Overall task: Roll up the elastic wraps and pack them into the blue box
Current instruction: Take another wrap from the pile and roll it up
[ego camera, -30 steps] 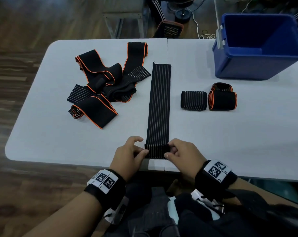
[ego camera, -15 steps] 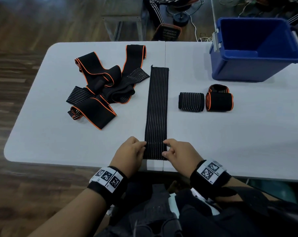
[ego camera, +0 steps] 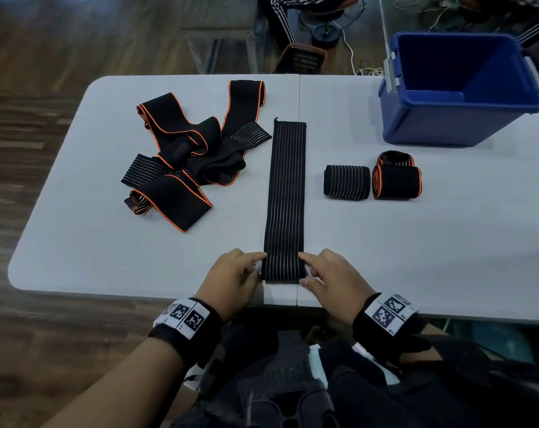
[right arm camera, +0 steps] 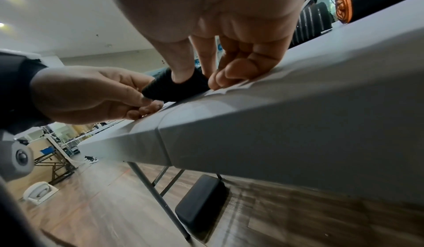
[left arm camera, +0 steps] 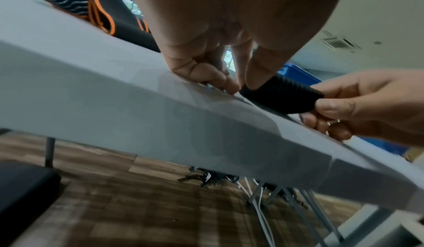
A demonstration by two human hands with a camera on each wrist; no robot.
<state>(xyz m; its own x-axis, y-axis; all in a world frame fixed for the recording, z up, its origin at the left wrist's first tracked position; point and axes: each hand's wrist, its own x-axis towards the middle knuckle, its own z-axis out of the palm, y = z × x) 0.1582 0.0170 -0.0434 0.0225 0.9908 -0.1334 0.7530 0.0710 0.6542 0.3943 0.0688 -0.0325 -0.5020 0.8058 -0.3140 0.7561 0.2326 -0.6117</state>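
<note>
A long black striped wrap (ego camera: 285, 193) lies flat down the middle of the white table (ego camera: 107, 242), its near end turned into a small roll (ego camera: 283, 268). My left hand (ego camera: 257, 264) pinches the roll's left end and my right hand (ego camera: 305, 268) pinches its right end. The left wrist view shows the left hand (left arm camera: 238, 85) with its thumb on the roll (left arm camera: 282, 95). In the right wrist view the right hand (right arm camera: 195, 80) has its thumb on the roll (right arm camera: 169, 89). The blue box (ego camera: 416, 118) stands open at the far right.
Two finished rolls lie right of the strip: a striped one (ego camera: 347, 182) and an orange-edged one (ego camera: 396, 177). A tangled pile of loose wraps (ego camera: 194, 152) lies to the left. The roll sits close to the table's near edge (ego camera: 280, 299).
Both hands have turned the near end of the striped wrap over away from me, and the roll looks slightly thicker. Everything else on the table is where it was.
</note>
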